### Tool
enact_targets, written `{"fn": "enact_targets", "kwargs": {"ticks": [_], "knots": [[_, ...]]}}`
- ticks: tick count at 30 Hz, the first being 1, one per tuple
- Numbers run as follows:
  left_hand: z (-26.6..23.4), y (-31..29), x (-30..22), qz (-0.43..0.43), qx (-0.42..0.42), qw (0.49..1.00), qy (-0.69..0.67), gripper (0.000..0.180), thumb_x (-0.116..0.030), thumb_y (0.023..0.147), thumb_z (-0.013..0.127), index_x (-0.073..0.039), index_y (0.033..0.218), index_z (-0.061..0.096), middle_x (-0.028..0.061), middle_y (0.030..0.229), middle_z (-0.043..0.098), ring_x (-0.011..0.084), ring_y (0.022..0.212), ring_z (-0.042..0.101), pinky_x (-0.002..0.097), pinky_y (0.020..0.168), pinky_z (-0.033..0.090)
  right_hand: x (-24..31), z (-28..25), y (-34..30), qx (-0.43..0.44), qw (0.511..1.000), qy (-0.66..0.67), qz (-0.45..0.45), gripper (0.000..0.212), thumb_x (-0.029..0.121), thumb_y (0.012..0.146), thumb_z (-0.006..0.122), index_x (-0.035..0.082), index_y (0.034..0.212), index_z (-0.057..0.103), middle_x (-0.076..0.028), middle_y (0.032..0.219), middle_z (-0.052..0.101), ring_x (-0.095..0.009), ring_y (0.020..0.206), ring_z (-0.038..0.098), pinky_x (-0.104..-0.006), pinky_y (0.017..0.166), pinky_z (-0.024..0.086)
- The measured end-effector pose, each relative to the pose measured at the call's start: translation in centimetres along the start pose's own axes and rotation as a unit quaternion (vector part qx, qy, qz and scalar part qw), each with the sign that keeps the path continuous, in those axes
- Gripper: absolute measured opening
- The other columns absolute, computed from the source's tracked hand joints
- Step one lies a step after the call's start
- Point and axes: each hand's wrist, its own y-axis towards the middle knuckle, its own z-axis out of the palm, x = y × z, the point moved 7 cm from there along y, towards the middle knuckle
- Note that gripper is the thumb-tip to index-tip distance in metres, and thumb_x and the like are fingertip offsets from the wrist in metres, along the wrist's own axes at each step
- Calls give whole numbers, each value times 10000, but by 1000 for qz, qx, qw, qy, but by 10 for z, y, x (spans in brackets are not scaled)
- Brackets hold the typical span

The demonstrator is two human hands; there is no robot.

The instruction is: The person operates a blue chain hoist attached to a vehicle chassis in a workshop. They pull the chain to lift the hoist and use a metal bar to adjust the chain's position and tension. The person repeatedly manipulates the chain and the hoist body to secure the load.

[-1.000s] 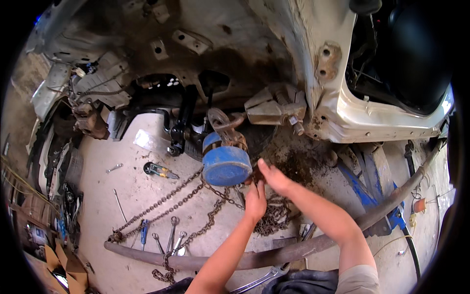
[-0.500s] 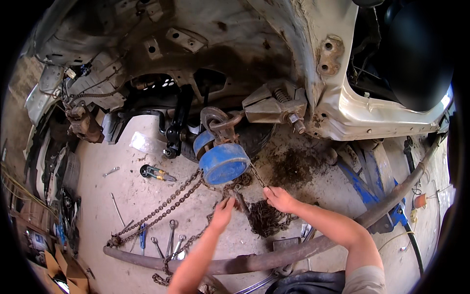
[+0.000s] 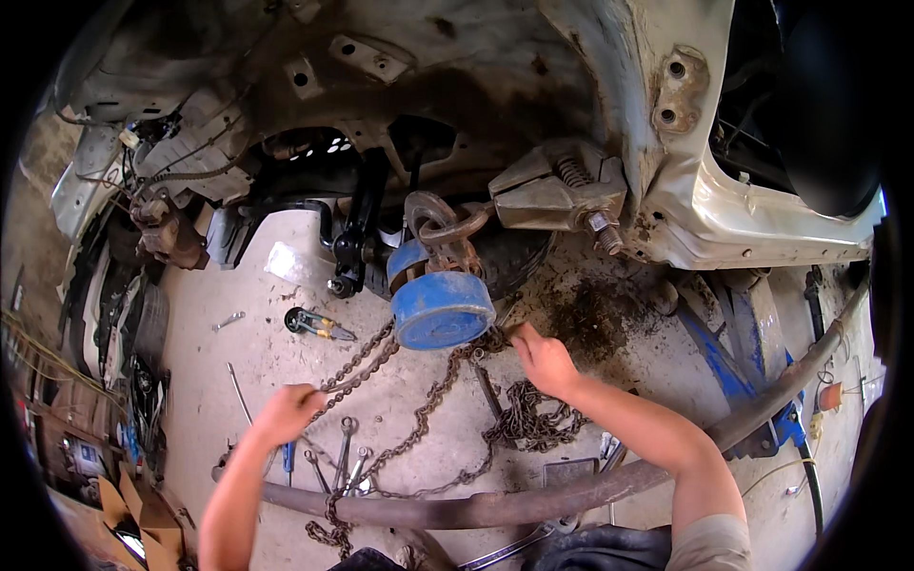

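Observation:
A blue chain hoist (image 3: 444, 310) hangs by its rusty hook (image 3: 447, 226) from a steel pulling clamp (image 3: 557, 195), which is fixed to the car body's lower edge. Two strands of load chain (image 3: 364, 366) slant down to the left from it. My left hand (image 3: 288, 415) is closed around these strands, partway along them. Just right of the hoist, my right hand (image 3: 545, 362) is closed on the thin hand chain, most of it hidden by the fingers. More chain lies heaped (image 3: 533, 419) on the floor below my right hand.
A long rusty pipe (image 3: 495, 510) curves across the floor before me. Wrenches (image 3: 346, 447), pliers (image 3: 324, 324) and a blue-handled screwdriver (image 3: 288, 459) lie to the left. Blue jack equipment (image 3: 733, 371) stands right, a cardboard box (image 3: 143, 519) lower left.
My left hand has left the middle below the hoist and moved left onto the load chain. The right hand has risen slightly closer to the hoist. The view has shifted a little.

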Motion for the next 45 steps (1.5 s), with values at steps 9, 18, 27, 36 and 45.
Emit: {"fn": "enact_targets", "kwargs": {"ticks": [9, 18, 27, 36, 45], "knots": [[122, 75, -25, 50, -267, 923, -274, 338, -219, 822, 666, 33, 1017, 555, 105, 847, 616, 184, 776, 588, 303, 696, 459, -103, 17, -72, 249, 921, -297, 40, 208, 184, 848, 471, 62, 993, 558, -175, 712, 644, -346, 655, 645, -467, 582, 513], [167, 57, -66, 36, -232, 895, -378, 358, -283, 918, 528, 39, 1074, 546, 131, 956, 610, 186, 872, 579, 307, 782, 449, -39, -18, -7, 140, 968, -202, 46, 478, 301, 833, 564, -21, 1180, 507, -215, 1187, 538, -356, 1152, 476, -405, 959, 397], [186, 33, -81, 60, -296, 895, -329, 323, -192, 894, 556, 35, 1114, 488, 132, 947, 560, 201, 814, 538, 329, 720, 444, 11, 29, 36, 5, 999, -45, -26, 173, 88, 852, 484, 23, 991, 403, -192, 789, 608, -367, 677, 612, -434, 566, 500], [159, 48, -79, 68, -197, 945, -254, 227, -182, 876, 581, 7, 972, 499, 145, 865, 556, 229, 742, 555, 335, 639, 453, -29, 100, -51, 346, 901, -263, 16, 416, 70, 798, 479, -41, 1197, 436, -188, 812, 656, -346, 708, 649, -446, 600, 519], [137, 60, -88, 191, 28, 980, -57, 359, -351, 912, 502, 0, 931, 576, 202, 911, 618, 358, 817, 607, 403, 728, 477, 53, 134, -59, 297, 939, -40, 171, 308, 174, 837, 425, -14, 1072, 489, -227, 793, 629, -386, 726, 625, -489, 600, 494]]}}
